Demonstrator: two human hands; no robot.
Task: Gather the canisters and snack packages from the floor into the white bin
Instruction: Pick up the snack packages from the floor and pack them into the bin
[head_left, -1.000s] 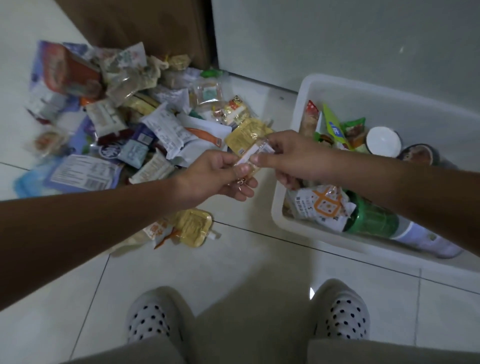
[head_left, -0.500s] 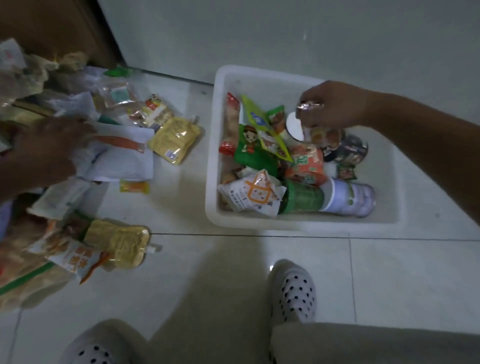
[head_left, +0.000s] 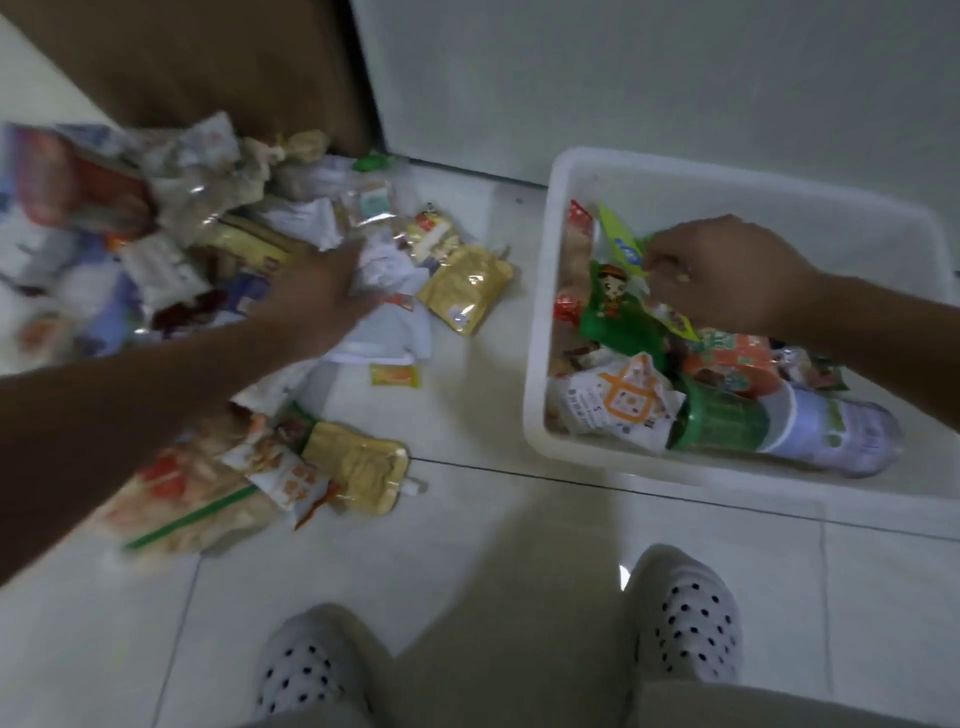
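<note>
The white bin (head_left: 537, 364) stands on the floor at the right and holds several snack packets, among them a green cartoon packet (head_left: 613, 306), plus a green-and-lavender canister (head_left: 779, 431) lying on its side. My right hand (head_left: 727, 275) hovers inside the bin, fingers curled down onto the packets; what they hold is hidden. A pile of snack packages (head_left: 208, 234) covers the floor at the left. My left hand (head_left: 322, 291), blurred, reaches onto that pile at a crumpled white package (head_left: 395, 322); its grip is unclear.
Two gold pouches (head_left: 467, 291) (head_left: 358, 467) and a small yellow packet (head_left: 395, 375) lie between pile and bin. A brown panel (head_left: 208, 62) and a pale wall (head_left: 623, 78) close the back. My feet in dotted slippers (head_left: 685, 618) (head_left: 306, 670) stand on the tiles.
A second ago both hands met over a small packet. The right hand carried it into the bin and lowered onto the packets, while the left hand swung back to the pile.
</note>
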